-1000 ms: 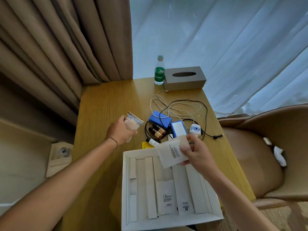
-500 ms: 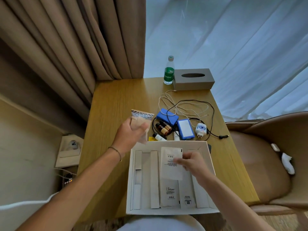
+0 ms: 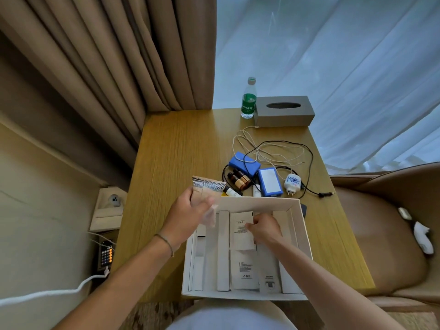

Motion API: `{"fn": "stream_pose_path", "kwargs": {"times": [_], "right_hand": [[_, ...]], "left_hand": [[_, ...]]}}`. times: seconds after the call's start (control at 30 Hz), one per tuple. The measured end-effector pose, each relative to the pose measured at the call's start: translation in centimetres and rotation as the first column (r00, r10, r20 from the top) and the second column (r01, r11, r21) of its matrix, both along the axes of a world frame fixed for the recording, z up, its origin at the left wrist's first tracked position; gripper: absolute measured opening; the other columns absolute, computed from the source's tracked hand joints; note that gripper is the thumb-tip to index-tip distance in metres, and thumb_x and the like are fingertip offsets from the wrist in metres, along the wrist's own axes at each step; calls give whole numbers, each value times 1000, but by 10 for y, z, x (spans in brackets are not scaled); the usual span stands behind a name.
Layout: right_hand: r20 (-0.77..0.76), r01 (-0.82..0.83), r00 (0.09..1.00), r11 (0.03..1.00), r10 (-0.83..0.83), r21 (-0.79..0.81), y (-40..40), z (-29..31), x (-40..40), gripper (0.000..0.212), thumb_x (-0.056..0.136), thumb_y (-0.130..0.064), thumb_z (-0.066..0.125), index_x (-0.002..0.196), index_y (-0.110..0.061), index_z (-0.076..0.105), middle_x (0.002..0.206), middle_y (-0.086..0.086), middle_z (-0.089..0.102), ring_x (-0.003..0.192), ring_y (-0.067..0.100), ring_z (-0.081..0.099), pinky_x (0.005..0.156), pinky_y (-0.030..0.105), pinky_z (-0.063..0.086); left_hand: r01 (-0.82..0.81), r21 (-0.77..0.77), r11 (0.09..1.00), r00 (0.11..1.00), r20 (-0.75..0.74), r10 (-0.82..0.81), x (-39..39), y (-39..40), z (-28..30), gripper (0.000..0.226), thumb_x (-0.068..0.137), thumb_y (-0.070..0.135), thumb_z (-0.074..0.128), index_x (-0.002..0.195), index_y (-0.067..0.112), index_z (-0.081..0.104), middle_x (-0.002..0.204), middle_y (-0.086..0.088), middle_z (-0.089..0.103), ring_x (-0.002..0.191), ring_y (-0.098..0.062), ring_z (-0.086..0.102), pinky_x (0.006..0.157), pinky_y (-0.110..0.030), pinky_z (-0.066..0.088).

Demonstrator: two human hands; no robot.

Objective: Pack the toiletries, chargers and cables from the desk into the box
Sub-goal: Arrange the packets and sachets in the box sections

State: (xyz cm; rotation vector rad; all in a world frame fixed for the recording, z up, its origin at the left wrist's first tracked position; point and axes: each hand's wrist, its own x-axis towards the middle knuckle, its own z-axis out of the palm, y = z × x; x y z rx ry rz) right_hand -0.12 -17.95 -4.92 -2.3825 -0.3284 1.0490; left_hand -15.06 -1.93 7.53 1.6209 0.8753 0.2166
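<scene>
A white cardboard box (image 3: pixel 252 202) with long dividers sits at the desk's near edge. My right hand (image 3: pixel 264 228) presses a white paper sachet (image 3: pixel 240 231) flat inside the box, above another sachet (image 3: pixel 244 270). My left hand (image 3: pixel 188 215) holds a brown packet with a striped top (image 3: pixel 208 188) over the box's far-left corner. Behind the box lie two blue power packs (image 3: pixel 245 163) (image 3: pixel 270 184), small amber bottles (image 3: pixel 238 181), a white tube (image 3: pixel 232 191), a white plug charger (image 3: pixel 292 184) and tangled black and white cables (image 3: pixel 273 151).
A green-labelled water bottle (image 3: pixel 248 98) and grey tissue box (image 3: pixel 283 111) stand at the desk's far edge. A tan chair (image 3: pixel 385 222) is on the right with a white item on its seat. Curtains hang behind; a wall socket (image 3: pixel 112 201) and a white cord sit low left.
My right hand has lowered the white sachet from above the box's far edge down into the box. My left hand with the brown packet moved toward the box's corner.
</scene>
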Motion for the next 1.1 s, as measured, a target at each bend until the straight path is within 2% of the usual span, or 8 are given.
{"fn": "stream_pose_path", "kwargs": {"times": [0.17, 0.3, 0.4, 0.5, 0.67, 0.9, 1.0, 1.1], "right_hand": [[111, -76, 991, 996, 81, -48, 2, -6, 1, 5, 90, -22, 70, 94, -20, 69, 107, 4, 73, 92, 21, 71, 76, 40, 63], [210, -151, 964, 985, 166, -88, -1, -3, 1, 23, 89, -29, 72, 107, -19, 62, 107, 3, 70, 99, 22, 68, 84, 41, 60], [242, -183, 948, 976, 207, -118, -1, 2, 1, 22, 90, -29, 70, 107, -18, 62, 103, 3, 68, 96, 22, 68, 78, 36, 58], [279, -182, 936, 974, 213, -134, -3, 13, 4, 7, 91, -25, 62, 86, -19, 64, 83, -2, 66, 77, 19, 64, 61, 31, 51], [326, -166, 929, 985, 175, -55, -17, 35, 5, 22, 90, -18, 60, 69, -23, 65, 66, -8, 63, 61, 8, 60, 48, 22, 43], [330, -120, 940, 990, 90, 73, -35, 62, 3, 18, 91, -22, 60, 92, -17, 78, 88, -3, 74, 77, 11, 67, 68, 34, 59], [331, -69, 943, 993, 33, 97, -43, 69, 5, 18, 91, -22, 60, 89, -17, 77, 84, -3, 74, 72, 12, 68, 65, 37, 60], [333, -48, 943, 994, 12, 99, -51, 73, 7, 16, 91, -22, 60, 86, -20, 75, 84, -5, 73, 74, 10, 68, 67, 37, 61]], "left_hand": [[-5, -60, 998, 999, -43, 3, -6, -13, -4, 8, 96, 26, 63, 104, 26, 65, 101, 0, 73, 94, -19, 69, 77, -34, 58], [8, -157, 988, 998, -64, -18, -5, -27, -9, 14, 98, 22, 59, 110, 25, 65, 102, 5, 73, 91, -10, 69, 67, -21, 54], [36, -161, 986, 993, -102, -53, -2, -36, -17, 19, 97, 19, 58, 114, 25, 66, 106, 8, 72, 95, -9, 67, 72, -23, 53], [96, -136, 986, 981, -155, -117, 2, -44, -28, 21, 95, 20, 62, 115, 23, 65, 108, 8, 71, 98, -7, 66, 73, -22, 52], [173, -168, 970, 944, -252, -212, 9, -58, -47, 18, 91, 26, 67, 108, 24, 66, 106, -1, 71, 96, -18, 66, 83, -35, 53], [219, -252, 942, 884, -358, -301, 22, -78, -75, 23, 89, 26, 70, 104, 8, 68, 97, -15, 69, 84, -26, 65, 86, -44, 58], [254, -252, 934, 851, -401, -340, 28, -84, -85, 15, 86, 21, 74, 91, 9, 66, 93, -12, 70, 78, -23, 64, 83, -41, 58], [297, -260, 919, 830, -405, -383, 32, -91, -94, 28, 82, 17, 78, 107, 13, 66, 97, -7, 70, 79, -21, 65, 81, -42, 60]]}}
